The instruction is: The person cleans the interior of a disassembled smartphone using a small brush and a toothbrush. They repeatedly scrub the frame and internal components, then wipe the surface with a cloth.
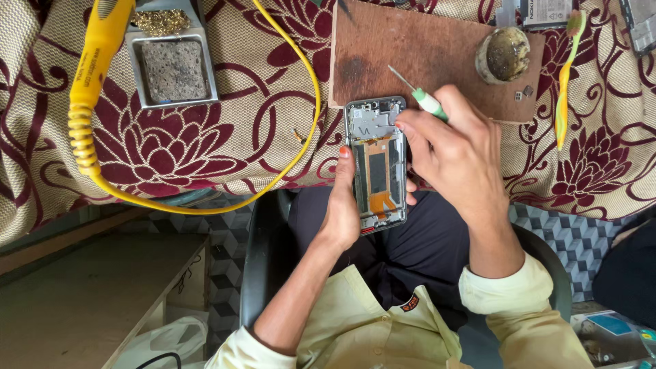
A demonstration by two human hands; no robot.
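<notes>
Head view, from the left: a yellow soldering iron (96,48) lay on the patterned cloth (260,116), its coiled cord (301,137) looping toward the middle, beside a metal stand with a dark sponge (173,70). The left hand (342,205) gripped an opened phone (377,164) along its left edge — fingers curled closed behind it, thumb pressed on the frame — holding it just above the lap at the cloth's edge. The right hand (454,154) closed around a green-and-white screwdriver (420,96), its fingertips touching the phone's upper right corner. Behind stood a wooden board (424,48) with a round tin (503,55) — then a green toothbrush (566,82).
</notes>
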